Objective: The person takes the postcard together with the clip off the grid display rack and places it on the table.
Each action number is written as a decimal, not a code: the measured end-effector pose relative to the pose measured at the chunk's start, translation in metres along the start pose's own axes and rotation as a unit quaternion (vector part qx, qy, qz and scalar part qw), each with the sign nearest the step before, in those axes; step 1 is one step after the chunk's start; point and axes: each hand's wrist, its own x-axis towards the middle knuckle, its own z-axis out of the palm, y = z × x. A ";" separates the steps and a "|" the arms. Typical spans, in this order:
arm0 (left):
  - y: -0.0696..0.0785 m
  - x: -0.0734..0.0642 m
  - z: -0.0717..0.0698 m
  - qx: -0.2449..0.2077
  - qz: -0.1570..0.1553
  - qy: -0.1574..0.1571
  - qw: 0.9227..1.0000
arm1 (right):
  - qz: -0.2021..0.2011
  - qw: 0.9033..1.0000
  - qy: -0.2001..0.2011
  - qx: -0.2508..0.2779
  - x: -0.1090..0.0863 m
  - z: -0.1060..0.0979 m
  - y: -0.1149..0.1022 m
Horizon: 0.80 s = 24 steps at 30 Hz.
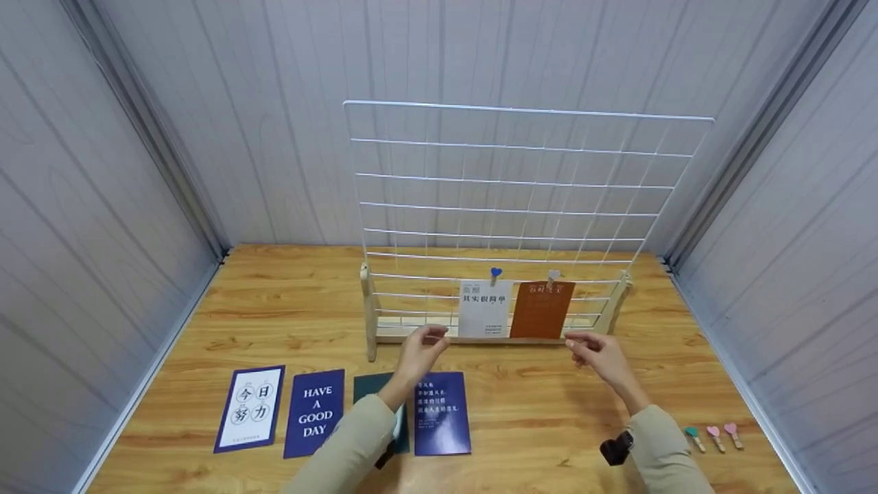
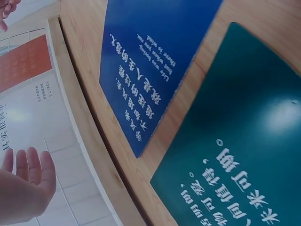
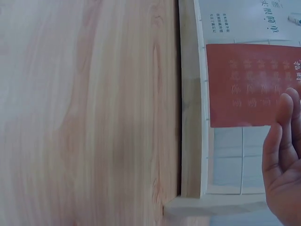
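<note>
A white card and an orange-red card hang side by side low on a white wire grid rack. A blue heart clip is at the white card's top; a pale heart clip is at the orange one's. My left hand hovers by the white card's lower left corner, fingers loosely bent and holding nothing. At the orange card's lower right is my right hand, also loosely bent. In the right wrist view its fingertips overlap the card; whether they touch it cannot be told.
On the wooden table lie a blue-bordered white card, a blue HAVE A GOOD DAY card, a dark blue card and a green card, partly behind the left forearm. Three heart clips lie at right. Wooden feet support the rack.
</note>
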 end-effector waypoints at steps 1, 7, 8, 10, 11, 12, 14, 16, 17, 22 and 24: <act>-0.002 0.001 0.001 0.001 0.003 0.002 1.000 | -0.001 1.000 0.001 0.001 0.001 0.002 -0.003; 0.002 0.003 0.004 0.005 0.007 0.011 1.000 | 0.005 1.000 -0.006 -0.004 0.009 0.012 -0.011; 0.008 0.001 0.003 0.000 0.006 0.012 1.000 | 0.005 1.000 -0.007 -0.001 0.011 0.014 -0.011; 0.008 0.003 0.004 -0.005 -0.001 0.014 1.000 | 0.004 1.000 -0.007 0.002 0.014 0.017 -0.013; 0.008 0.004 0.004 -0.010 -0.006 0.015 1.000 | 0.003 1.000 -0.007 -0.002 0.015 0.019 -0.015; 0.008 0.005 0.004 -0.020 -0.010 0.016 1.000 | 0.000 1.000 -0.007 -0.004 0.016 0.020 -0.016; 0.002 0.010 0.006 -0.029 -0.021 0.018 0.999 | 0.000 1.000 -0.007 -0.004 0.019 0.023 -0.019; -0.003 0.015 0.007 -0.034 -0.027 0.022 0.999 | 0.003 1.000 -0.009 -0.008 0.022 0.026 -0.023; -0.003 0.017 0.007 -0.036 -0.027 0.024 0.999 | 0.005 1.000 -0.010 -0.006 0.023 0.027 -0.024; -0.001 0.022 0.009 -0.016 -0.021 0.038 0.999 | 0.010 1.000 -0.005 0.008 0.029 0.034 -0.032; -0.002 0.025 0.010 -0.009 -0.017 0.044 0.999 | 0.008 1.000 0.000 0.010 0.031 0.036 -0.034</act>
